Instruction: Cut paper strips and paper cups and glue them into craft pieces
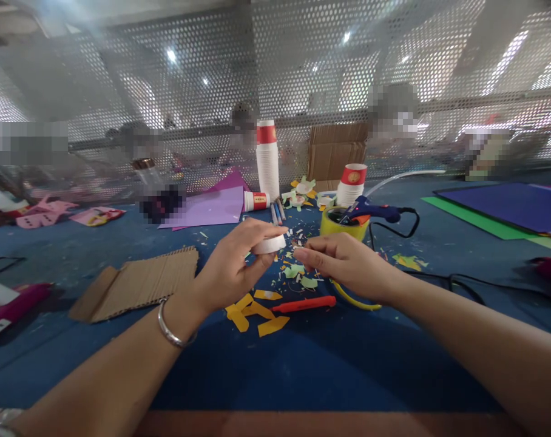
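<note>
My left hand [233, 262] holds a short white round piece [270, 244] between thumb and fingers; whether it is a tape roll or a cut cup base I cannot tell. A little to the right, my right hand [338, 260] is closed in a pinch, and what sits in the fingertips is too small to name. Below the hands lie cut yellow paper pieces [274, 326] and an orange pen-like tool [305, 304]. Green paper scraps [294, 271] are scattered between the hands. Behind my right hand stands a yellow tape roll [343, 227] with a blue glue gun [371, 210] resting on it.
Stacked paper cups [267, 164] and a shorter cup stack [352, 185] stand at the back before a perforated metal screen [202, 73]. Corrugated cardboard [152, 281] lies left, purple sheets [216, 206] behind it, coloured sheets [507, 203] right. A black cable [498, 280] crosses the right side.
</note>
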Demonstrator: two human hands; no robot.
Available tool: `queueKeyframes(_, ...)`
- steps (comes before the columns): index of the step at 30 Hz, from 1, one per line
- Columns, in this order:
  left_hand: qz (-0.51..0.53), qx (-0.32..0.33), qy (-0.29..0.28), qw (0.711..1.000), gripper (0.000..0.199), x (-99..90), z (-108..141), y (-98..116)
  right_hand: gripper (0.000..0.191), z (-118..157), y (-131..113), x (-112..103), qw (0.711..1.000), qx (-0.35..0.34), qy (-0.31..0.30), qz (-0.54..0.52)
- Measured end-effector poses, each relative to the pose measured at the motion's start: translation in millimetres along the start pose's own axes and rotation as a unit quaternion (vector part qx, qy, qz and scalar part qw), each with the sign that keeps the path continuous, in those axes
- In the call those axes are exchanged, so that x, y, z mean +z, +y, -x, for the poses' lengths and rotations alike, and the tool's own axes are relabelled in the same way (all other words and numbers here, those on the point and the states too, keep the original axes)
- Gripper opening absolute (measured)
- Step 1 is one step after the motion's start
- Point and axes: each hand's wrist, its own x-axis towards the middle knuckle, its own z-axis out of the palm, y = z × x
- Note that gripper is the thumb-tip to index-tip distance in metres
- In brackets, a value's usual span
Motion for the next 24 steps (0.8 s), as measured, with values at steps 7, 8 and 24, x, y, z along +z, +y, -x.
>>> queueKeyframes(7, 0.019, -0.144, -0.061, 0.988, 0.022, -2.5, 0, 1, 0.046, 3, -3, 3, 0.999, -0.003, 0.030, 0.030)
queueKeyframes(8, 0.032, -0.153, -0.084, 0.984, 0.021, -2.1, 0, 2, 0.043, 3, -4, 4, 0.999, -0.008, 0.038, 0.029)
queueKeyframes(24, 0.215, -0.218, -0.234, 0.923, 0.027, 3.5, -3, 15, 0.030, 0, -2, 8, 0.998, -0.020, -0.041, -0.041)
